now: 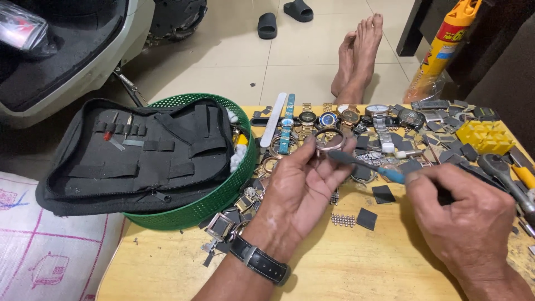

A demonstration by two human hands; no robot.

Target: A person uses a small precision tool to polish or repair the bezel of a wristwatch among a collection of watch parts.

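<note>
- My left hand (pixel 301 192) has its grip closed on a round watch case (pixel 329 139), pinched at the fingertips above the bench (pixel 312 267), in front of the row of watches (pixel 329 118).
- My right hand (pixel 465 214) grips a thin blue-handled tool (pixel 368 165); its tip reaches the case, but I cannot make out the exact contact.
- The tool's rear end is hidden inside my fist, and my right wrist is cut off at the frame edge.
- Small parts and dark pads litter the yellow bench; many are too small to identify.
- A black tool pouch (pixel 139 156) lies open over a green basket (pixel 223 195), hiding its contents.
- Beyond lie a tiled floor, my bare feet (pixel 359 53) and black sandals (pixel 284 17).
</note>
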